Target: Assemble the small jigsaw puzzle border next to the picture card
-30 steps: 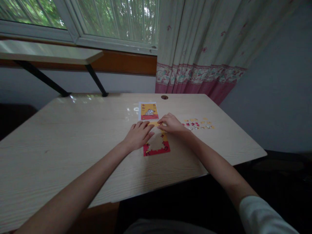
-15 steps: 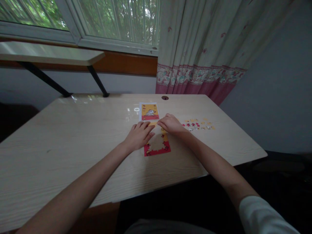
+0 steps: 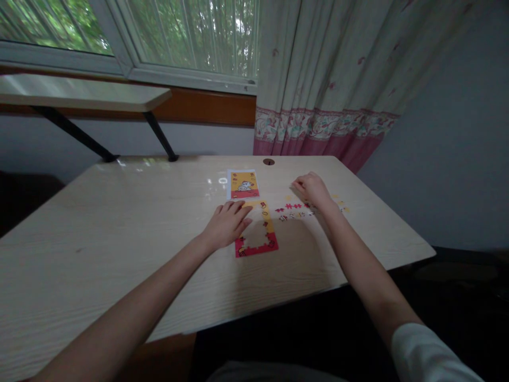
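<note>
My left hand (image 3: pixel 226 225) lies over the left side of a jigsaw puzzle border (image 3: pixel 256 249), its fingers stretched out and pressing on it. The border is yellow at the top and red at the bottom, and bare table shows through its middle. Off to the right, my right hand (image 3: pixel 314 189) is over the far side of the loose puzzle pieces (image 3: pixel 295 206), with its fingers curled together. Whatever may be between those fingertips is hidden. Red, white and yellow pieces are spread in loose rows beneath and beside that hand.
Beyond the border lies a picture card (image 3: pixel 244 184) of a white animal on yellow and red. A round cable hole (image 3: pixel 269 162) is near the table's back edge. A raised shelf (image 3: pixel 87 94) on black legs stands at the back left; a curtain (image 3: pixel 318 124) hangs behind.
My right hand has moved away from the border's top edge, right and slightly back, over the loose pieces. More pieces now show at the left. My left hand has stayed put.
</note>
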Demonstrator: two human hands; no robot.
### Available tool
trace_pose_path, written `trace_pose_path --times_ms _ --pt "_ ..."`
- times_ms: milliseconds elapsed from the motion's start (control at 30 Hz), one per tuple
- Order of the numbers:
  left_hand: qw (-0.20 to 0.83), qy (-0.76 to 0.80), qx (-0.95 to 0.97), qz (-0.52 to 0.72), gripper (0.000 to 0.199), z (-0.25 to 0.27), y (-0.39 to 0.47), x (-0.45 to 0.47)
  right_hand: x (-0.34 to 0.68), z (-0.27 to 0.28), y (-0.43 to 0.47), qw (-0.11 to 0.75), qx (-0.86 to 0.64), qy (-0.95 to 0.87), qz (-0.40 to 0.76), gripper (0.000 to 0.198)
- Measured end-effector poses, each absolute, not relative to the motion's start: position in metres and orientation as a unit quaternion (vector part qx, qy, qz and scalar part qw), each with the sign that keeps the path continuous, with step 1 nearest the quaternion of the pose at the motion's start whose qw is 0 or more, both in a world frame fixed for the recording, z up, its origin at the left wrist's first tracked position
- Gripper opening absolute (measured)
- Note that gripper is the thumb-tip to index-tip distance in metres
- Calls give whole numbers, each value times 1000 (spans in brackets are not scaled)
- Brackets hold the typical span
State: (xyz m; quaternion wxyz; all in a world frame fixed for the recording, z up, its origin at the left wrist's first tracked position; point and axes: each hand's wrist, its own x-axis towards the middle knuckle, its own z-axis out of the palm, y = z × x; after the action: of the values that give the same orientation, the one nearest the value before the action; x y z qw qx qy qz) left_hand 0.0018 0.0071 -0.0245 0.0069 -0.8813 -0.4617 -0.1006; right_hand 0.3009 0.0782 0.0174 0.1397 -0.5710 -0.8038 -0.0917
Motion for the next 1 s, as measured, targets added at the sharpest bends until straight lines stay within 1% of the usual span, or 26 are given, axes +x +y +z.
trace_pose_path --times_ms 67,200,333,433,500,600,700,800,1000 --pt "7 -460 -882 -106 43 -26 8 1 311 13 80 118 -572 -808 -76 26" --pt "4 -455 -882 -118 44 -28 9 -2 315 5 81 92 -558 -825 -8 19" --pt "-6 -455 -881 -130 44 -28 8 -3 332 12 79 127 -585 -799 55 22" --pt "-10 -453 -881 -134 44 -29 9 -4 365 20 73 151 -687 -710 32 21" --pt "-9 -452 -881 -137 44 -30 9 -4 389 22 69 135 -765 -628 31 20" --pt "-8 -455 -881 -133 43 -31 10 -4 412 19 66 107 -844 -521 67 32" --pt "-4 -455 -882 -125 43 -30 10 -4 415 14 69 73 -871 -479 89 42" --pt "3 -455 -882 -118 44 -29 9 -4 411 11 73 49 -871 -478 98 46" --pt "3 -454 -883 -117 44 -28 9 -4 411 10 77 28 -859 -506 76 40"
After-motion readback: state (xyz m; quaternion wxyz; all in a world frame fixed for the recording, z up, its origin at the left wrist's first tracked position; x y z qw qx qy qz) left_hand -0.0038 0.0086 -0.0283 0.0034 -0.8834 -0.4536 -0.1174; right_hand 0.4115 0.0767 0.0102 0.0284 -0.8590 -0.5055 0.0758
